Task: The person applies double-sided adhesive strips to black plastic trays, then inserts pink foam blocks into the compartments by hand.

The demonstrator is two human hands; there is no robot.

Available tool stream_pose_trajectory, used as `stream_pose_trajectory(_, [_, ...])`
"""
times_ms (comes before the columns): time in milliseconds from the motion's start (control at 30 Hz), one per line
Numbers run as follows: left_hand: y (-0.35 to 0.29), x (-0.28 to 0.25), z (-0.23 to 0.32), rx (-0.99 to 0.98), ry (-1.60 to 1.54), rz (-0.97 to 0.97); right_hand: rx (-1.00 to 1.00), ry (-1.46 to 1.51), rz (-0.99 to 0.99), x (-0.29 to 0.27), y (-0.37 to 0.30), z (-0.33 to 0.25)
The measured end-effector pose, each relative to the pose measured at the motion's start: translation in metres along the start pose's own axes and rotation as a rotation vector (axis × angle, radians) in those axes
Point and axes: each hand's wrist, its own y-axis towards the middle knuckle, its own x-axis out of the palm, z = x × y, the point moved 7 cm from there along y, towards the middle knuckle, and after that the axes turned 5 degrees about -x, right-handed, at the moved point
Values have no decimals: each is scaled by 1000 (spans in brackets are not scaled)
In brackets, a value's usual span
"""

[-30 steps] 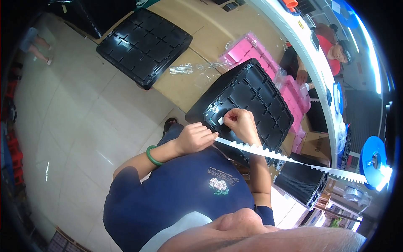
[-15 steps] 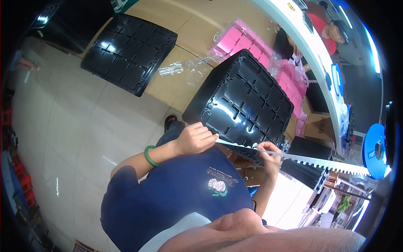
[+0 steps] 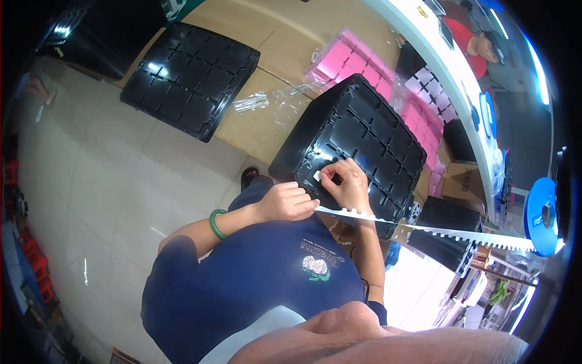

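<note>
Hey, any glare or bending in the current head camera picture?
Head view: white glare on the upper-left black tray and tiled floor; the white counter bows with the fisheye; the small white piece in the right hand shows little detail.

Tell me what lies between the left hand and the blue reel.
In the head view, a white notched strip spans from the left hand to the blue reel, crossing the right forearm in the picture.

From my feed I get arched light lettering (image 3: 313,247) on the dark blue shirt (image 3: 230,291), below the left hand (image 3: 288,201) and right hand (image 3: 345,182), plus dark print (image 3: 462,175) on a cardboard box (image 3: 453,187) off to the right hand's right, too small for me to read.
</note>
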Motion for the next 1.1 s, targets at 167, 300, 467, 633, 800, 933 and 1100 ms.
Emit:
stream_pose_trajectory(167, [-4,-6,1,-15,-9,34,65,16,52,-1,-2,1])
stream_pose_trajectory(300, [-4,-6,4,24,-37,20,25,124,-21,11,-8,-6])
stream_pose_trajectory(467, [0,-4,4,34,-67,39,307,296,322,-15,-45,37])
stream_pose_trajectory(633, [3,-10,-1,6,-11,76,668,323,576,-94,-216,92])
stream_pose_trajectory(800, [14,-7,1,33,65,52,990,-555,601,-129,-345,121])
stream_pose_trajectory(933, [19,1,9,120,81,54,611,605,551,-72,-198,59])
stream_pose_trajectory(1100, [19,2,15,127,143,77,500,1150,147,1,-114,55])
